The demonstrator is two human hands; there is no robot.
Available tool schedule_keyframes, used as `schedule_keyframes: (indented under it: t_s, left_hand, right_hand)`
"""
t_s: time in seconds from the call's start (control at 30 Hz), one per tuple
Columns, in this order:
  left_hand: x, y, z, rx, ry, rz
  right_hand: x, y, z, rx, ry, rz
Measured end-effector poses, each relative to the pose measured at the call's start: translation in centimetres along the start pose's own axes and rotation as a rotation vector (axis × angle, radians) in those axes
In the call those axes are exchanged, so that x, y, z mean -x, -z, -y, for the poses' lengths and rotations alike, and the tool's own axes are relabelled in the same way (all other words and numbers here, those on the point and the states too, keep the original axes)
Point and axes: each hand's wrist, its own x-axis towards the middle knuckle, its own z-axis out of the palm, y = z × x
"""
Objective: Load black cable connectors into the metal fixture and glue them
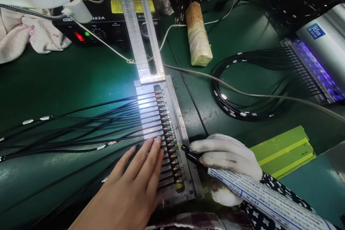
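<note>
My left hand [140, 176], bare, lies with fingers stretched and a little apart over the black cables [121, 138] at the left side of a metal fixture [185, 140]. In my white-gloved right hand [226, 158] is a glue syringe [242, 187] with a printed white label and a black neck. Its fine tip points left, close to the row of small connector ends [169, 133] set in the fixture. Whether the tip touches one cannot be made out. Several cables pass under my left fingers and are partly hidden.
A black dispenser box [113, 32] with red and green lights stands at the back. A slotted metal bar [134, 32] reaches the fixture. On the right are a wrapped block [199, 39], coiled cables [231, 109], a 365nm UV lamp [323, 43] and a yellow-green sheet [283, 151].
</note>
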Motion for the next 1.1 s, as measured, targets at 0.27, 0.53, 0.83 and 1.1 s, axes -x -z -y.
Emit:
schedule_keyframes:
  t_s: [0.27, 0.53, 0.83, 1.1]
  left_hand:
    - [0.0, 0.2, 0.0, 0.017, 0.017, 0.024]
    - [0.5, -0.6, -0.1, 0.049, 0.020, 0.043]
    - [0.1, 0.0, -0.2, 0.011, 0.016, 0.022]
    - [0.0, 0.5, 0.1, 0.011, 0.007, 0.035]
  right_hand:
    - [0.8, -0.2, 0.6, -0.058, -0.014, 0.037]
    - [0.7, -0.5, 0.3, -0.026, -0.028, 0.034]
    - [0.8, -0.4, 0.3, -0.048, -0.021, 0.033]
    - [0.8, -0.5, 0.4, -0.071, -0.025, 0.010]
